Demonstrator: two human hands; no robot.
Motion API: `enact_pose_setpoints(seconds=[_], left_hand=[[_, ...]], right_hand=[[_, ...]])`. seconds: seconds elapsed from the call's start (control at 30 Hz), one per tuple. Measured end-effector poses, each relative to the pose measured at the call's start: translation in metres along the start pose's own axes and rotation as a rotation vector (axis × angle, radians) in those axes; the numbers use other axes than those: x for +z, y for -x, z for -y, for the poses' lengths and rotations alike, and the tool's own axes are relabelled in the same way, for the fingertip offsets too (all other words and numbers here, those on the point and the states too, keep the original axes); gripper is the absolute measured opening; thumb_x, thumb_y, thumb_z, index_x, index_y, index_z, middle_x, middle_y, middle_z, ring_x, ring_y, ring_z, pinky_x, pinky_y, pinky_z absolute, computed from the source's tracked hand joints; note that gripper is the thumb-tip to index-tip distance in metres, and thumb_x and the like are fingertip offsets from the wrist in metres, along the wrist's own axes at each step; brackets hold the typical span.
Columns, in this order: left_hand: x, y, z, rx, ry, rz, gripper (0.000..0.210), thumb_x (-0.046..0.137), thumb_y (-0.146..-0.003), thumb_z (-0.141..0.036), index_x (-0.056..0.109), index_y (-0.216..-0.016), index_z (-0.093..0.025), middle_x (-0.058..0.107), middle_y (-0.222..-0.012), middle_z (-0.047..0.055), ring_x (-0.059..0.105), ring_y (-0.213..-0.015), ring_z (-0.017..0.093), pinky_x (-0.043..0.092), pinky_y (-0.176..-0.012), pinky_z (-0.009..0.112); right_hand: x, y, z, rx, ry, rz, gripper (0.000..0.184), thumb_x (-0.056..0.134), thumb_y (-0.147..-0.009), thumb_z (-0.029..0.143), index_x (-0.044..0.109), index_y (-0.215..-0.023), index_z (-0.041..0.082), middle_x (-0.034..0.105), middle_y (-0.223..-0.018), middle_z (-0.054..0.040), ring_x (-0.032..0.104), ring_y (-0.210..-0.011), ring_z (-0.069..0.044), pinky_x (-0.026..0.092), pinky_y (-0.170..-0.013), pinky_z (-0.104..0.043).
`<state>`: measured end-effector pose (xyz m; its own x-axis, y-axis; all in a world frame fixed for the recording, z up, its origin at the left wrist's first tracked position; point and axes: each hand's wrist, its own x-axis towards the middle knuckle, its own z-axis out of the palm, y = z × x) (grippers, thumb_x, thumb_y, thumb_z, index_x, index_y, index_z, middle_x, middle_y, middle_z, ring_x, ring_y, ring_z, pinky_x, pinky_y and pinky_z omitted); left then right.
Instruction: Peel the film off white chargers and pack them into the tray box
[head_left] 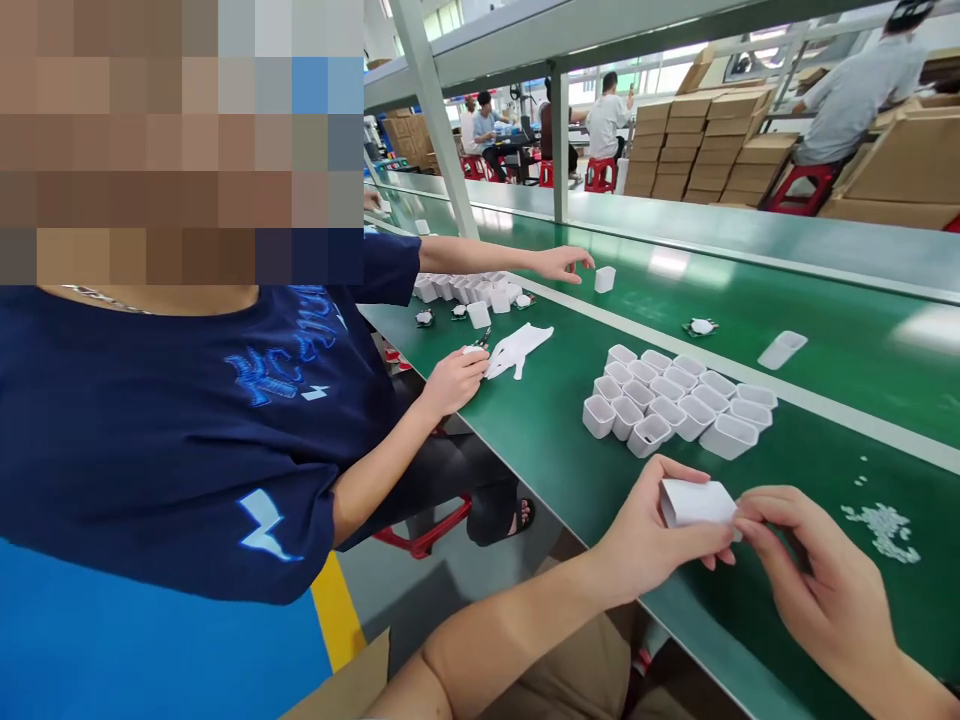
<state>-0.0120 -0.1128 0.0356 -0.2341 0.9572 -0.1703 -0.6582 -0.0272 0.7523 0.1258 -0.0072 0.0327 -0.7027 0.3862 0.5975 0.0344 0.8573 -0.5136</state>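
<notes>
A small white plastic cup (696,503) lies on its side in my left hand (652,525), whose thumb and fingers grip its walls. My right hand (825,580) pinches at the cup's right end; whatever is between its fingertips is hidden. Past my hands stands a cluster of similar open white cups (679,395), upright and packed together on the green work surface (555,440). To the right of the cluster, near my right hand, lies a loose heap of tiny whitish pieces (885,530).
At left, a co-worker in a dark shirt (187,430) reaches toward a white cup (604,279). A white glove (519,350) lies by their other hand. One cup (782,350) and a small dark-and-white part (700,327) rest beyond the white line. A metal post (559,145) stands behind.
</notes>
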Motion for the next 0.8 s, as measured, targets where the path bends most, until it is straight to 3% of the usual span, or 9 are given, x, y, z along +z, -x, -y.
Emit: enact_pose_setpoints(seconds=[0.3,0.53,0.63,0.8], left_hand=[[0.013,0.004,-0.002,0.044,-0.045,0.025,0.066,0.093,-0.063,-0.035,0.047,-0.108,-0.019,0.066,-0.078,0.0,0.064,-0.067,0.011,0.049,-0.065,0.025],[0.018,0.008,-0.011,0.079,-0.143,0.0,0.055,0.086,-0.069,-0.027,0.047,-0.107,-0.021,0.065,-0.084,0.0,0.064,-0.072,0.012,0.047,-0.068,0.025],[0.02,0.011,-0.019,0.102,-0.197,-0.002,0.048,0.081,-0.072,-0.024,0.046,-0.105,-0.021,0.063,-0.085,-0.002,0.063,-0.071,0.01,0.047,-0.068,0.024],[0.008,0.007,-0.018,0.077,-0.288,-0.019,0.045,0.078,-0.076,-0.021,0.046,-0.107,-0.02,0.064,-0.085,-0.002,0.063,-0.07,0.01,0.048,-0.066,0.023]], right_hand=[[-0.018,0.003,0.005,0.009,0.026,-0.014,0.01,0.051,-0.099,0.018,0.058,-0.098,0.025,0.065,-0.089,-0.004,0.064,-0.077,-0.016,0.049,-0.067,-0.029],[-0.02,-0.003,0.011,0.075,-0.125,-0.029,0.012,0.055,-0.097,0.014,0.059,-0.094,0.025,0.066,-0.088,-0.0041,0.065,-0.078,-0.016,0.051,-0.065,-0.026],[-0.021,-0.013,0.022,0.2,-0.34,0.019,0.011,0.057,-0.098,0.018,0.058,-0.088,0.023,0.064,-0.082,-0.0022,0.062,-0.071,-0.013,0.051,-0.062,-0.023],[-0.018,-0.025,0.025,0.542,-0.644,0.187,0.022,0.061,-0.097,0.04,0.057,-0.086,0.022,0.063,-0.078,-0.0022,0.062,-0.069,-0.014,0.053,-0.06,-0.024]])
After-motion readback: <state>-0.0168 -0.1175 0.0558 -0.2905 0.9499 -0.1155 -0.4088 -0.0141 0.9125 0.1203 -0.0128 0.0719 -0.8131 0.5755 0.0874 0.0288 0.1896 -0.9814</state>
